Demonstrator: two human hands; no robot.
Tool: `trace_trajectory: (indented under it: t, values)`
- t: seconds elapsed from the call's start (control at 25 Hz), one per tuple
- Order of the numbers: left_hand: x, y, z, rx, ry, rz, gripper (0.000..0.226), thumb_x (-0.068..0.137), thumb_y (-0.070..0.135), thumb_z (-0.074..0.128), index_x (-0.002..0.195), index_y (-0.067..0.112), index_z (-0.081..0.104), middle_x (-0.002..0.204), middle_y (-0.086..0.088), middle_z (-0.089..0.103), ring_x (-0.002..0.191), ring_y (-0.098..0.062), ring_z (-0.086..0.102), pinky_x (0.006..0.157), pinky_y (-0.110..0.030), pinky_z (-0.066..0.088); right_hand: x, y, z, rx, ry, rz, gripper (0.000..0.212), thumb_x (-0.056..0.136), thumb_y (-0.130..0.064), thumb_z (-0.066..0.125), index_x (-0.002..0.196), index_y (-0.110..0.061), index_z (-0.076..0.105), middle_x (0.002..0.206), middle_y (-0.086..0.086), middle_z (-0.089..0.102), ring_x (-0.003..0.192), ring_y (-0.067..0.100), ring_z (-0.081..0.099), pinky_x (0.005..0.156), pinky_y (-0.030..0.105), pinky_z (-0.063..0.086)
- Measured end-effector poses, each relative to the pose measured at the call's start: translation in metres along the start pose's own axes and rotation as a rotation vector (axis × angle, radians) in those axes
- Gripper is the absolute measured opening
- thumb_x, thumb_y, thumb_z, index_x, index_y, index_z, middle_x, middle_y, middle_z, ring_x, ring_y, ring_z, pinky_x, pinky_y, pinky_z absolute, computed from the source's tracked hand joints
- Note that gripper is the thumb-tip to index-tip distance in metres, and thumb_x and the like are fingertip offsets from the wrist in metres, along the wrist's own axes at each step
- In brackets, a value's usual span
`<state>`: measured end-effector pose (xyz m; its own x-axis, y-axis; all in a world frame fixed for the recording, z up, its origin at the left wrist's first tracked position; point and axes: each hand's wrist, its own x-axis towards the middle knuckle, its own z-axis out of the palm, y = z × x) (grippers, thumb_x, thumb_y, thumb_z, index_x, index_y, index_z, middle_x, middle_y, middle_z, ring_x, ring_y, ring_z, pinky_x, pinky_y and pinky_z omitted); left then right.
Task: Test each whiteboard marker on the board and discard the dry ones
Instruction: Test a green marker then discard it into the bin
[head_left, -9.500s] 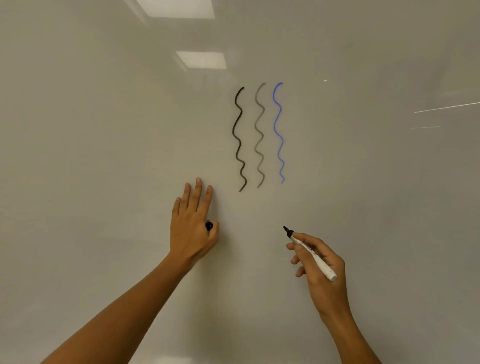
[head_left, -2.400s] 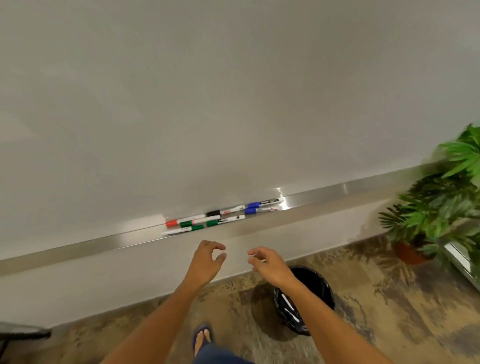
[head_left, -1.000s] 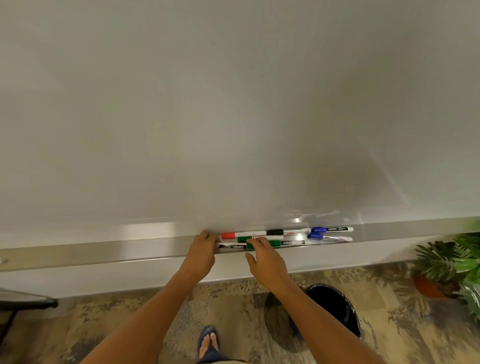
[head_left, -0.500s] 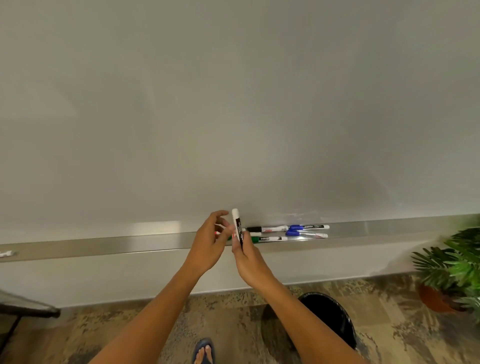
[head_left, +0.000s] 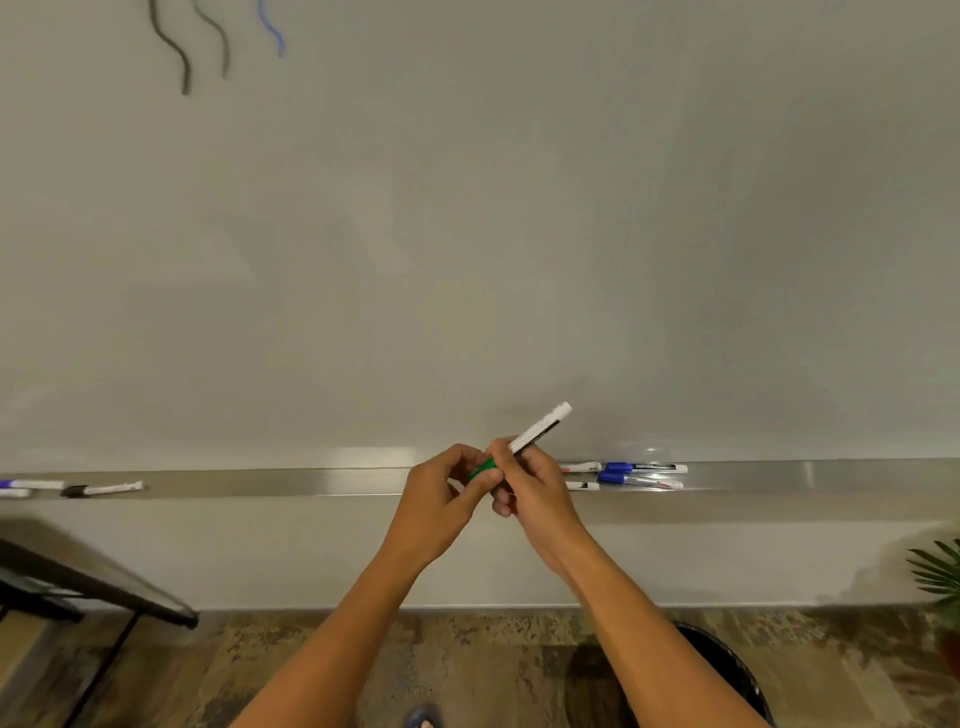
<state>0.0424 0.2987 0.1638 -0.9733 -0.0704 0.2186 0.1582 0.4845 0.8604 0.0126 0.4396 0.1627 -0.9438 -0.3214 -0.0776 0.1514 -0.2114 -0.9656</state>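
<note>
A green-capped marker with a white barrel is held in front of the metal tray. My right hand grips its barrel, white end pointing up right. My left hand pinches the green cap. Several more markers, blue-capped among them, lie on the tray to the right of my hands. Two other markers lie at the tray's far left. The whiteboard carries three wavy test lines at top left, two dark and one blue.
A black waste bin stands on the floor at lower right, partly behind my right arm. A potted plant is at the right edge. A dark table edge juts in at lower left. My foot shows at the bottom.
Both hands lifted a marker off the tray. It has tilted from upright to leaning right, and my left fingers have closed on its green cap. The view has risen, showing the test lines.
</note>
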Motion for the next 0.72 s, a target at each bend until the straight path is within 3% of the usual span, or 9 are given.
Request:
trace_trajectory:
  t: [0.16, 0.32, 0.44, 0.52, 0.6, 0.72]
  values:
    - [0.01, 0.012, -0.024, 0.162, -0.062, 0.112, 0.01, 0.094, 0.035, 0.062, 0.092, 0.026, 0.066, 0.078, 0.009, 0.066, 0.073, -0.01, 0.059, 0.062, -0.016, 0.043, -0.007, -0.021, 0.011, -0.062, 0.008, -0.066, 0.031, 0.102, -0.037, 0.053, 0.102, -0.013, 0.072, 0.076, 0.012, 0.051, 0.06, 0.013, 0.048, 0.059, 0.03, 0.043]
    - [0.023, 0.024, -0.038, 0.356, -0.129, 0.22, 0.024, 0.1, 0.048, 0.04, 0.081, 0.035, 0.047, 0.072, 0.011, 0.053, 0.065, -0.008, 0.05, 0.06, -0.019, 0.038, -0.008, -0.044, 0.024, -0.144, 0.077, -0.148, 0.027, 0.102, -0.036, 0.055, 0.098, -0.017, 0.073, 0.072, 0.01, 0.054, 0.063, 0.017, 0.053, 0.063, 0.028, 0.049]
    - [0.036, 0.028, -0.053, 0.403, -0.17, 0.336, 0.04, 0.102, 0.055, 0.023, 0.103, 0.029, 0.053, 0.094, 0.01, 0.061, 0.083, -0.008, 0.059, 0.074, -0.028, 0.05, -0.006, -0.06, 0.041, -0.186, 0.135, -0.244, 0.024, 0.103, -0.029, 0.052, 0.099, -0.018, 0.073, 0.089, -0.002, 0.075, 0.088, 0.009, 0.071, 0.082, 0.022, 0.055]
    - [0.045, 0.032, -0.068, 0.386, -0.19, 0.412, 0.038, 0.103, 0.051, 0.023, 0.117, 0.031, 0.053, 0.104, 0.014, 0.06, 0.092, -0.006, 0.059, 0.08, -0.026, 0.05, -0.003, -0.071, 0.057, -0.14, 0.154, -0.271, 0.026, 0.104, -0.026, 0.051, 0.101, -0.013, 0.073, 0.093, 0.006, 0.077, 0.096, 0.015, 0.073, 0.09, 0.025, 0.056]
    - [0.052, 0.04, -0.084, 0.384, -0.187, 0.481, 0.035, 0.104, 0.049, 0.023, 0.117, 0.033, 0.052, 0.099, 0.018, 0.057, 0.088, -0.005, 0.057, 0.077, -0.026, 0.049, 0.001, -0.08, 0.072, -0.103, 0.191, -0.271, 0.029, 0.104, -0.028, 0.051, 0.1, -0.01, 0.073, 0.091, 0.008, 0.077, 0.095, 0.017, 0.074, 0.089, 0.029, 0.058]
    - [0.057, 0.045, -0.108, 0.355, -0.157, 0.556, 0.04, 0.105, 0.049, 0.021, 0.118, 0.031, 0.054, 0.094, 0.023, 0.051, 0.087, -0.003, 0.055, 0.076, -0.015, 0.042, 0.006, -0.09, 0.101, -0.065, 0.227, -0.292, 0.031, 0.104, -0.029, 0.051, 0.099, -0.008, 0.072, 0.096, 0.008, 0.077, 0.095, 0.018, 0.075, 0.086, 0.036, 0.061]
